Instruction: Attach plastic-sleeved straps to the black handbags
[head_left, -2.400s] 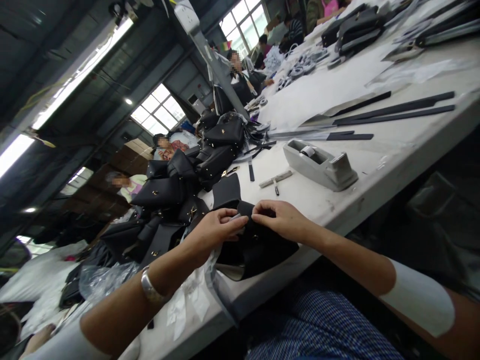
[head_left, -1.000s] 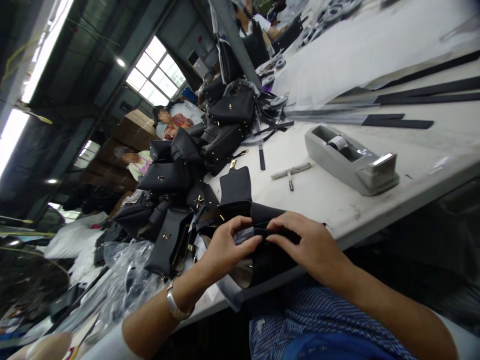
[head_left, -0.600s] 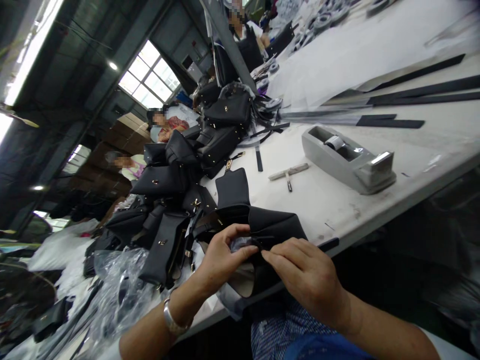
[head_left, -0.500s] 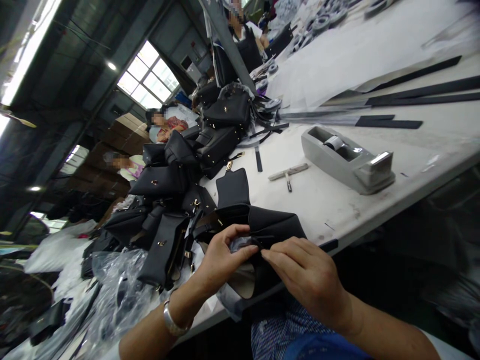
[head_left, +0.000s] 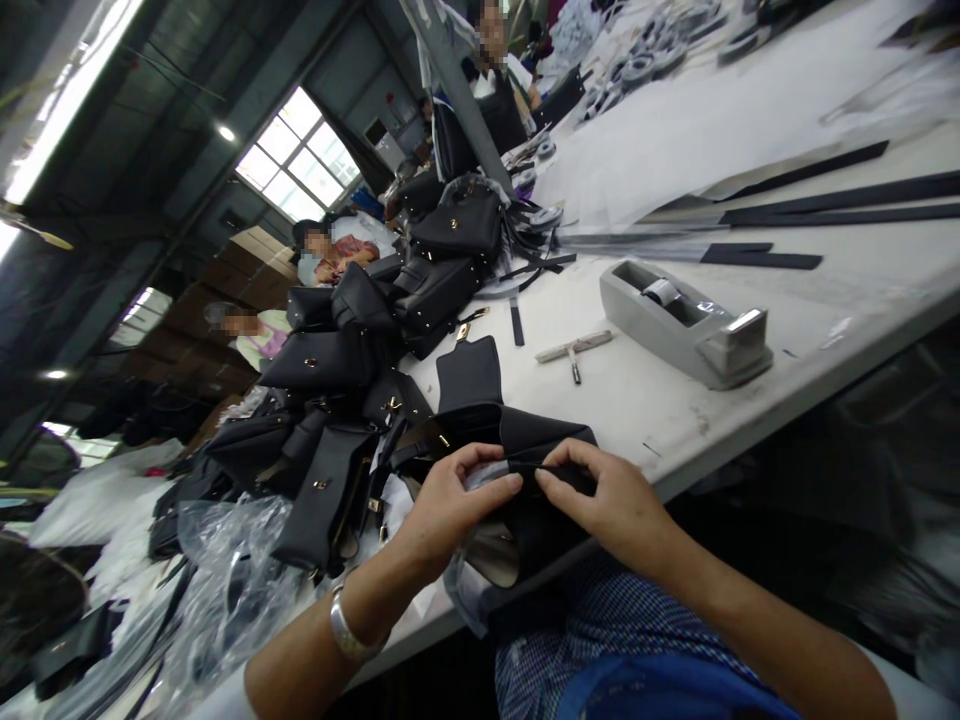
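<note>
A black handbag lies at the table's near edge, its flap with a gold clasp folded back toward the pile. My left hand grips the bag's edge between thumb and fingers. Close beside it, my right hand pinches the same edge, thumb and fingertips on the black material. Between the hands the pinched part is small and partly hidden. Below my left hand the bag's beige lining shows, with clear plastic film around it.
Several finished black handbags are piled to the left, with clear plastic bags nearer me. A grey tape dispenser and a T-shaped tool lie on the white table. Black strips stretch to the right. Co-workers sit behind the pile.
My right hand has turned and shifted slightly up, its fingers now spread along the bag's edge instead of bunched. My left hand keeps its grip nearly in place.
</note>
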